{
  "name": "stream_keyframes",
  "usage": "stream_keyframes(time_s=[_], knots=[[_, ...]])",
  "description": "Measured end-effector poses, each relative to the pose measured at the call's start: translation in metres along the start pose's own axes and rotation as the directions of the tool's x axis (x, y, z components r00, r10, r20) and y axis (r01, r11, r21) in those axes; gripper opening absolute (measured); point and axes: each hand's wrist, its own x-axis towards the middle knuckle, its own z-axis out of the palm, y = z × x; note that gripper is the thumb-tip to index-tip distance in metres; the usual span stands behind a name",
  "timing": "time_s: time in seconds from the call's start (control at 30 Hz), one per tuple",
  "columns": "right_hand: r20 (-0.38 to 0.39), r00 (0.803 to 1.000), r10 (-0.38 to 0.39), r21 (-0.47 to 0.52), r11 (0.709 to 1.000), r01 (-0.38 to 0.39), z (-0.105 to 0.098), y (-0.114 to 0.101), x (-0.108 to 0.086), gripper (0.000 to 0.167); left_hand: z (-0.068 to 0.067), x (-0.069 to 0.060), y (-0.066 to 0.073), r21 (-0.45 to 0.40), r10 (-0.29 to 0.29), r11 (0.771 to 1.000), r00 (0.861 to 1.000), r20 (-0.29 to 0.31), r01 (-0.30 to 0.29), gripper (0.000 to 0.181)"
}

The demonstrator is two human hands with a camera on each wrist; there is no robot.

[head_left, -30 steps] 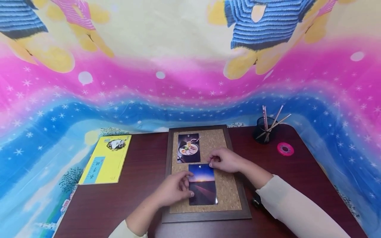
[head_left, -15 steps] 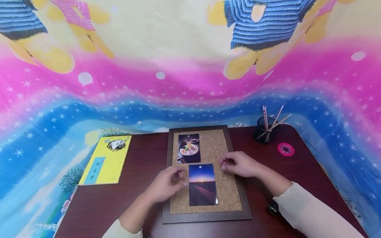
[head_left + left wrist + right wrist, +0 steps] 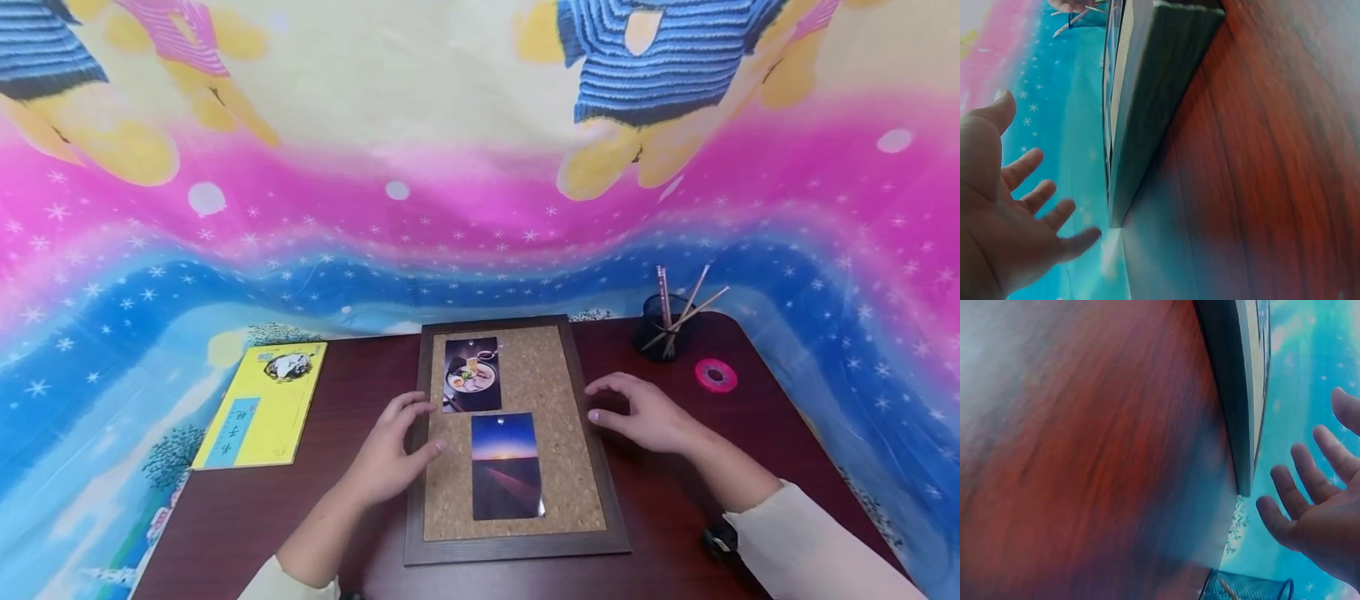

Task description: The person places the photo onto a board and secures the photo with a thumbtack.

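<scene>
A cork board [image 3: 562, 467] in a dark wooden frame lies on the table. On it are a photo of a noodle bowl [image 3: 472, 377], upper left, and a sunset road photo [image 3: 507, 467], lower middle; each has a small clear pin at its top edge. My left hand [image 3: 390, 450] hovers at the board's left edge, fingers parted and holding nothing. Over the right edge of the frame is my right hand [image 3: 645, 412], also with loosely spread fingers and nothing in them. Both wrist views show the left palm [image 3: 1016, 231] and right palm [image 3: 1329, 519] bare beside the frame's side.
A yellow book [image 3: 262, 404] lies at the table's left. Towards the back right stands a black mesh pen cup [image 3: 660, 337] with several pencils, and in front of it a pink tape roll [image 3: 715, 376]. A patterned cloth [image 3: 450, 208] hangs behind the table.
Both hands have drawn away from the sunset photo, the left to the left and the right to the right, and their fingers have spread. The photos have stayed in place on the board.
</scene>
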Motion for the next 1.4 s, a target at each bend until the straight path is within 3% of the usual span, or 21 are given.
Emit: stream_keyframes(time_s=[0.17,0.33,0.5,0.77,1.0,1.1,1.4], knots=[[-0.051,0.999,0.018,-0.056,0.998,-0.021,-0.004,0.006,-0.009,0.057,-0.004,-0.001,-0.009,0.052,-0.027,0.998,0.998,-0.052,0.03,0.065],[-0.11,0.994,0.025,-0.161,0.986,-0.043,-0.005,0.013,-0.018,0.063,-0.005,-0.001,-0.015,0.171,-0.041,0.984,0.993,-0.108,0.059,0.075],[-0.177,0.983,0.039,-0.266,0.96,-0.086,-0.005,0.017,-0.026,0.073,-0.003,-0.001,-0.019,0.326,-0.081,0.938,0.99,-0.119,0.116,0.091],[-0.217,0.974,0.067,-0.463,0.871,-0.163,0.0,0.018,-0.028,0.091,0.001,-0.004,-0.024,0.506,-0.155,0.848,0.987,-0.045,0.156,0.103],[-0.198,0.976,0.092,-0.574,0.796,-0.192,0.007,0.017,-0.031,0.102,0.006,-0.007,-0.027,0.587,-0.15,0.796,0.988,-0.045,0.148,0.111],[-0.207,0.973,0.099,-0.602,0.772,-0.206,0.011,0.016,-0.032,0.102,0.007,-0.007,-0.025,0.604,-0.139,0.784,0.989,-0.055,0.144,0.112],[-0.243,0.965,0.101,-0.6,0.766,-0.231,0.013,0.017,-0.031,0.1,0.007,-0.01,-0.022,0.627,-0.16,0.762,0.986,-0.057,0.16,0.112]])
